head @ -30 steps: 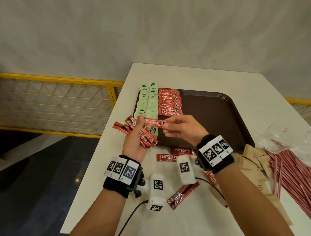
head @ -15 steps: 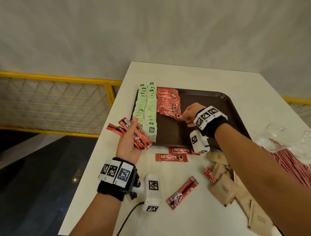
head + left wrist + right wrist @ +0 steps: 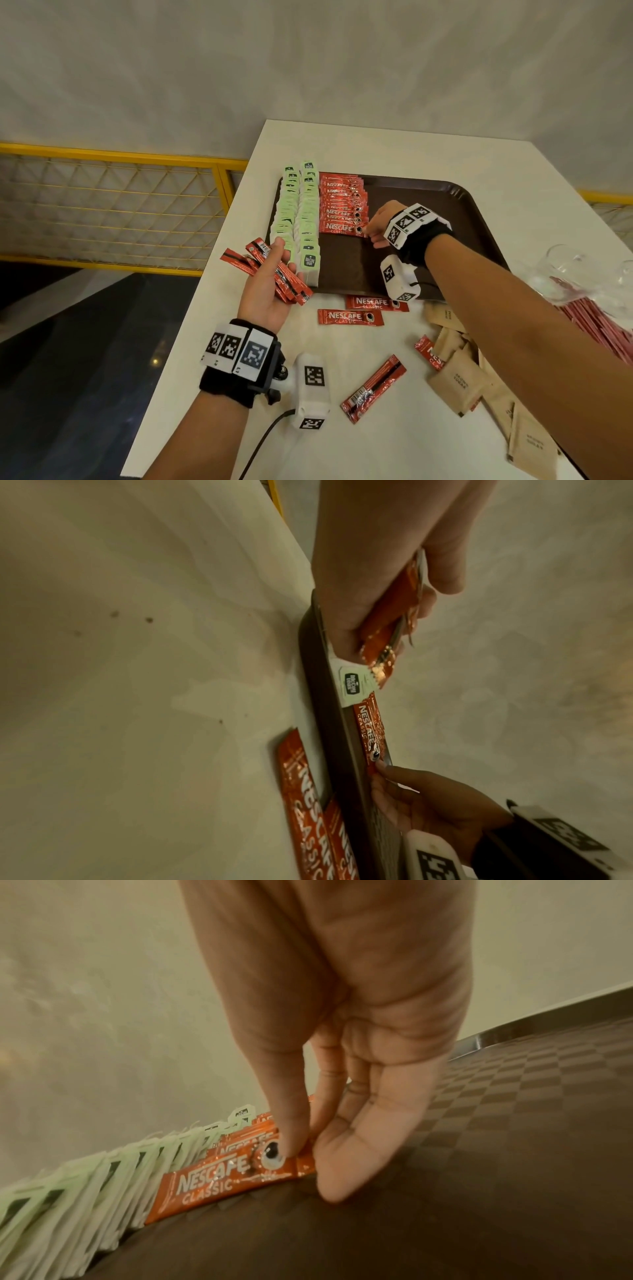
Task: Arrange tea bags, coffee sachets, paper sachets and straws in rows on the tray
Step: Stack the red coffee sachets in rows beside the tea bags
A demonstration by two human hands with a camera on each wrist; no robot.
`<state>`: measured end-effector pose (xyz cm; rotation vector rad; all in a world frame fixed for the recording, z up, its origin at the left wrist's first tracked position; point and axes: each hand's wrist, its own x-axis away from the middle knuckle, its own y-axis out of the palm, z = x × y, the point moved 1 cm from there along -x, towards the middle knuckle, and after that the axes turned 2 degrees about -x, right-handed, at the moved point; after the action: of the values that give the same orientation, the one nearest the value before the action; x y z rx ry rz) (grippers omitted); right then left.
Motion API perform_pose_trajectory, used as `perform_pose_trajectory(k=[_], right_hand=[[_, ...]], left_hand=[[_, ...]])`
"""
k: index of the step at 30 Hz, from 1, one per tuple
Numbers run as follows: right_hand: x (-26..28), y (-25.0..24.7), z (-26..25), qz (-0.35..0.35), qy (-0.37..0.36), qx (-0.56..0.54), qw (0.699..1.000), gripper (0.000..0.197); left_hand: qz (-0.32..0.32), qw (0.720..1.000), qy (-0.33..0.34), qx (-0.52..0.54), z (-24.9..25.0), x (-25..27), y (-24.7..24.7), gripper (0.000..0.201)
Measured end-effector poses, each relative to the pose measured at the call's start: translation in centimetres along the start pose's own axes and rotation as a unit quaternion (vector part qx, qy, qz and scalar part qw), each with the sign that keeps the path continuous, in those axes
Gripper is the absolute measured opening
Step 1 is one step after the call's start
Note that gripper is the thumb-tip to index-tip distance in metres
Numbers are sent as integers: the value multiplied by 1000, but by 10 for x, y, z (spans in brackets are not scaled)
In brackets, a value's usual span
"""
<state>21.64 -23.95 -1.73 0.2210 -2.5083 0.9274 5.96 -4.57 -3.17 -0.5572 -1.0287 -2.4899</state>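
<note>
On the brown tray (image 3: 445, 219), the right hand (image 3: 378, 222) pinches the near red coffee sachet (image 3: 342, 229) at the front of its row (beside the green tea bags (image 3: 301, 212)), while the left hand (image 3: 270, 291) grips a bundle of sachets (image 3: 274, 272) over the table edge.

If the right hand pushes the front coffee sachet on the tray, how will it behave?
The front coffee sachet looks thin and flat, so it should slide, not roll. Its foil looks glossy, so it may slip under the right hand. It overlaps the coffee row behind, so a push may shift those too.
</note>
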Motion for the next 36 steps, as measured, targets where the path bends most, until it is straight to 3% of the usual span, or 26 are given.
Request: perform_pose_trajectory(k=[3,9,16,20,25,27,33,36], right_hand=[[15,2,-8,-5,6,-21,1000,10],[14,0,-7,2,-2,-42,999,12],[18,-10,2,-19,15,-97,995,31],[41,-12,-7,-19,-73,-9,997,34],[105,21,-33,-208,-188,44,959,30],[117,37,-35,-240,-211,50,946,22],[120,44,-27,-198,-256,40,945,10],[121,44,-23,-74,-323,82,940,13]], left_hand=[[-2,1000,-5,-4,-1,0,0,12],[-36,999,-19,19,-2,5,10,19],[-48,998,-21,22,-4,6,13,24],[-63,998,-10,-1,-3,10,16,22],[-110,994,-4,5,-4,13,24,35],[-128,992,-18,11,-4,15,26,35],[-124,992,18,-15,-4,13,13,56],[-124,991,36,-28,-5,12,11,59]])
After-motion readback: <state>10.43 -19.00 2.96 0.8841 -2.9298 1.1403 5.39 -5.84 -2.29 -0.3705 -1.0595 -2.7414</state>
